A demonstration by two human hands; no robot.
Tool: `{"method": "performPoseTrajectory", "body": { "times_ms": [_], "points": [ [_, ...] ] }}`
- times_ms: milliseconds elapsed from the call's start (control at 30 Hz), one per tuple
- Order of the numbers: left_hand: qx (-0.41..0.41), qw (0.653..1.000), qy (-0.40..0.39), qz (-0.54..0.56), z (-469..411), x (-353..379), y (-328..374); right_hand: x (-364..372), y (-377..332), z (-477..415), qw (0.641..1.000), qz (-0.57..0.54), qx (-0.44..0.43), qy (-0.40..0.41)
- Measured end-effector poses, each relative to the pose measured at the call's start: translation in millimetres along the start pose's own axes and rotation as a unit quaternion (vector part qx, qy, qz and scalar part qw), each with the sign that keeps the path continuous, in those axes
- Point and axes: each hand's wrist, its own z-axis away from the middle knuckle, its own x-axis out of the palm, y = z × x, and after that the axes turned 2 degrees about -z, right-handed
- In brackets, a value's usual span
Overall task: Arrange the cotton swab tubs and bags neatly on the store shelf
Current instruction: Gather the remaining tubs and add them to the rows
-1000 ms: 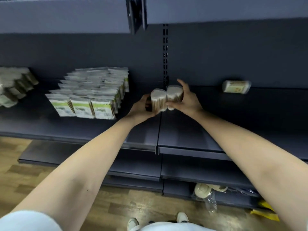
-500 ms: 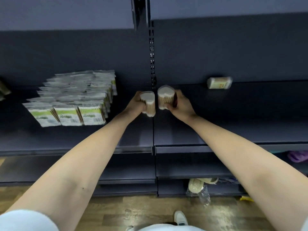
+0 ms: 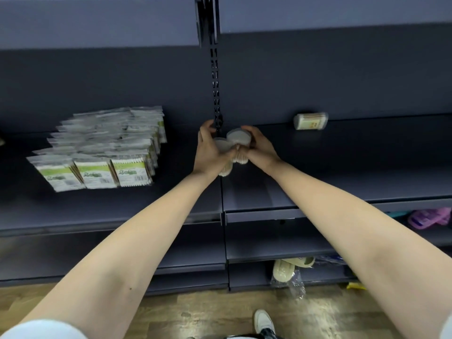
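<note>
Two round cotton swab tubs stand side by side near the back of the dark shelf (image 3: 269, 192), at the seam between two shelf boards. My left hand (image 3: 210, 152) grips the left tub (image 3: 223, 149). My right hand (image 3: 259, 148) grips the right tub (image 3: 238, 137), which sits slightly further back. The tubs touch each other. A third tub (image 3: 310, 121) lies on its side against the back wall to the right. Rows of cotton swab bags (image 3: 107, 152) with green labels lie stacked on the left of the shelf.
An upper shelf (image 3: 97, 23) overhangs above. A slotted upright (image 3: 216, 94) runs down the back wall behind the tubs. Lower shelves hold pale slippers (image 3: 286, 267) in plastic and purple sandals (image 3: 430, 216). Wooden floor and my shoe (image 3: 263, 321) are below.
Both hands have pushed the two tubs further back toward the wall and brought them together. The view has shifted slightly.
</note>
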Motion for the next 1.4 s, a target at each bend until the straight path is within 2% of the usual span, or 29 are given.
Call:
{"method": "performPoseTrajectory", "body": {
  "times_ms": [100, 200, 300, 367, 467, 667, 767, 900, 1000, 1133, 1267, 1400],
  "points": [
    [-0.024, 0.999, -0.01, 0.027, 4, 3, -4, -3, 4, 6, 0.998, 0.025, -0.011, 0.053],
    [-0.005, 1.0, -0.007, -0.014, 10, 0, -8, -10, 6, 10, 0.99, 0.098, -0.037, 0.094],
    [-0.019, 0.999, -0.045, -0.004, 10, -9, -9, -16, 10, 16, 0.99, 0.114, -0.043, 0.072],
    [-0.046, 0.995, -0.087, 0.01, 8, -15, -8, -18, 11, 20, 0.995, 0.086, -0.033, 0.043],
    [-0.063, 0.992, -0.103, 0.038, 11, -22, -8, -16, 12, 26, 0.999, 0.046, -0.012, 0.007],
    [-0.087, 0.986, -0.136, 0.043, 20, -18, -14, -6, 11, 26, 0.995, 0.088, -0.03, 0.03],
    [-0.098, 0.984, -0.149, 0.027, 21, -13, -16, -5, 11, 27, 0.995, 0.095, -0.031, 0.002],
    [-0.108, 0.984, -0.141, 0.012, 26, -13, -19, -10, 10, 33, 0.995, 0.089, -0.003, -0.042],
    [-0.099, 0.987, -0.125, 0.007, 27, -15, -22, -9, 13, 34, 0.996, 0.091, -0.012, -0.019],
    [-0.089, 0.99, -0.112, -0.009, 27, -16, -24, -3, 18, 32, 0.989, 0.151, -0.012, -0.004],
    [-0.082, 0.992, -0.091, -0.032, 28, -14, -28, -6, 17, 33, 0.992, 0.12, -0.002, -0.024],
    [-0.089, 0.994, -0.067, -0.017, 29, -12, -31, -6, 19, 34, 0.993, 0.118, -0.014, -0.007]
  ]
}}
